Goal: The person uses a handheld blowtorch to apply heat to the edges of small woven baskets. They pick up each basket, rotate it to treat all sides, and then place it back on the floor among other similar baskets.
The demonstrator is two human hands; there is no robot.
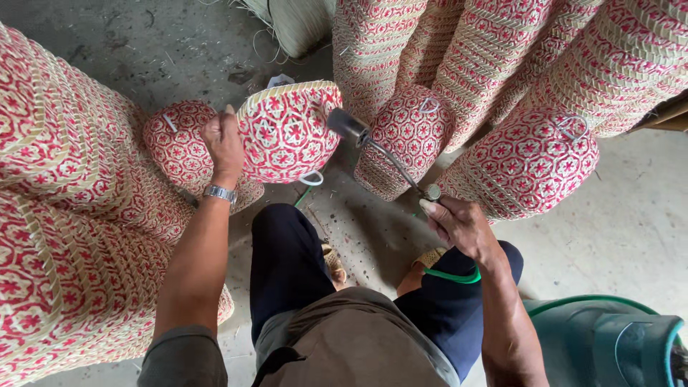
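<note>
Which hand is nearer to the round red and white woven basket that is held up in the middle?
Left. The left hand grips the woven basket at its edge; the right hand is apart, below to the right, holding a metal torch aimed at it.

Soft, even daylight filled the scene, bright enough to show every red star of the weave without harsh glare. Shadows were faint and diffuse: a dim patch lay on the grey concrete floor (373, 236) below the fingers of the right hand (459, 226), between the knees. The round red-and-cream woven basket (287, 132) beside the left hand (223, 143) was sharp. The wide lens bowed the stacked baskets at both edges, and the frame's lower corners looked slightly soft.
</note>
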